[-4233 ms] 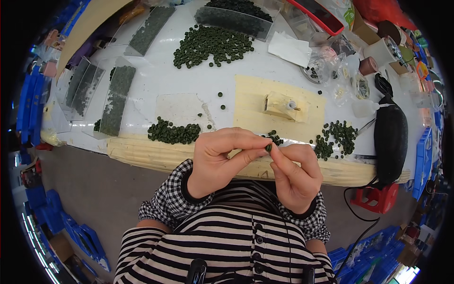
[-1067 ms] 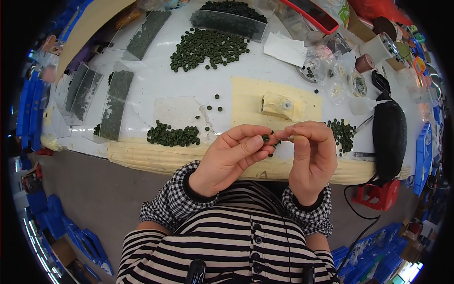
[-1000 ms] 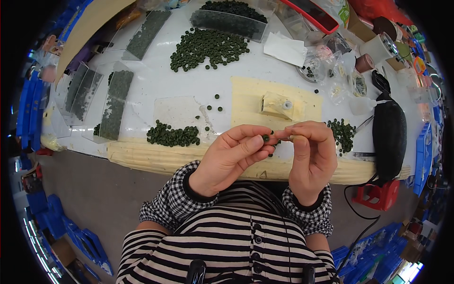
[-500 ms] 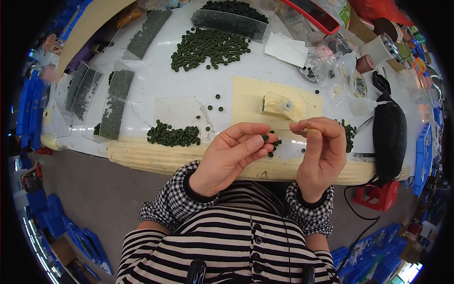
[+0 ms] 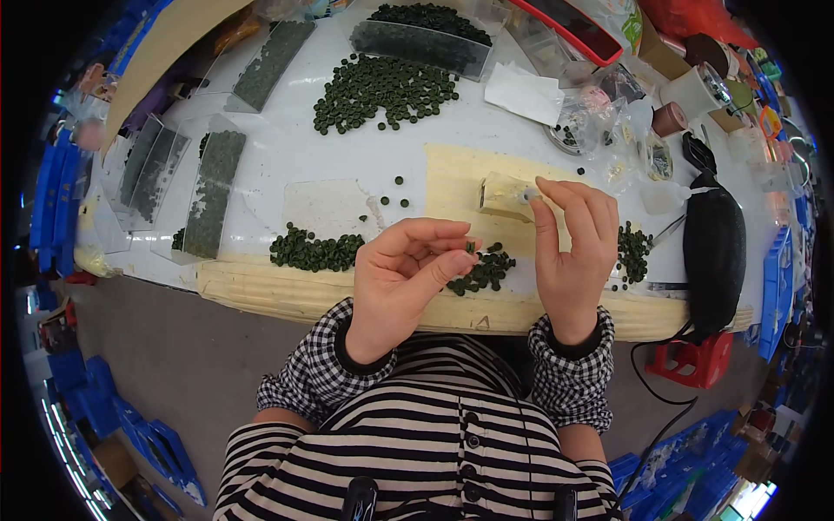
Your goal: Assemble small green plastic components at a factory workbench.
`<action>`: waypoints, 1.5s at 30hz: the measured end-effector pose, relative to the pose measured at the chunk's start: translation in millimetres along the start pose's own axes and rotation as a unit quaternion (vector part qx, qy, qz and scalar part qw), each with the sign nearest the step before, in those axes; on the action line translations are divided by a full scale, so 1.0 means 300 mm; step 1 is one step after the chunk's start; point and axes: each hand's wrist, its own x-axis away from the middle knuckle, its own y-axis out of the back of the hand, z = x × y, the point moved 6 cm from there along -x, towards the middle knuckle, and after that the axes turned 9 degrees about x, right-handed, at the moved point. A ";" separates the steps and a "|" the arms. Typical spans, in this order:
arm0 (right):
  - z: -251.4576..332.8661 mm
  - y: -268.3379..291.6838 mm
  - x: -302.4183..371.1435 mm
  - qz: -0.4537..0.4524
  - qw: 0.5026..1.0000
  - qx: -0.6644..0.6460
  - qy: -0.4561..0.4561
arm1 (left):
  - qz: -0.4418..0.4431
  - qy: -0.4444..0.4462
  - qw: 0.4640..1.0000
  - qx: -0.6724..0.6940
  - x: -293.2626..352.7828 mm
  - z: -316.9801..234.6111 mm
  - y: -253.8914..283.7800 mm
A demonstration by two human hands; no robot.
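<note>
My left hand (image 5: 395, 282) is closed in a pinch, with a small dark green bead (image 5: 471, 247) between thumb and fingertips. My right hand (image 5: 575, 247) reaches over a block wrapped in cream tape (image 5: 502, 196). Its thumb and index finger come together by the pale knob on the block; whatever they pinch is too small to make out. Below and between the hands lies a small pile of green beads (image 5: 488, 271), partly behind my left fingertips. Another pile (image 5: 317, 250) is left of my left hand, and a third (image 5: 634, 252) sits right of my right hand.
Clear boxes of beads (image 5: 215, 195) stand at the left, with a large heap (image 5: 373, 91) at the back. A red-edged phone (image 5: 569, 30), white paper (image 5: 524, 93), plastic bags and a spool (image 5: 669, 118) crowd the back right. A black pouch (image 5: 715, 252) lies at the right edge.
My right hand has moved up and away from my left hand to the taped block's knob. My left hand has shifted slightly left, uncovering more of the middle bead pile.
</note>
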 end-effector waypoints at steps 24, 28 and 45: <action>0.143 0.043 0.103 0.039 0.975 -0.217 0.020 | 0.056 -0.070 0.994 -0.070 0.006 -0.020 -0.013; 0.146 0.045 0.103 0.041 0.976 -0.215 0.023 | 0.054 -0.078 0.994 -0.055 0.004 -0.017 -0.011; 0.147 0.042 0.101 0.057 0.968 -0.244 0.014 | 0.062 -0.090 0.990 -0.091 0.000 -0.037 -0.017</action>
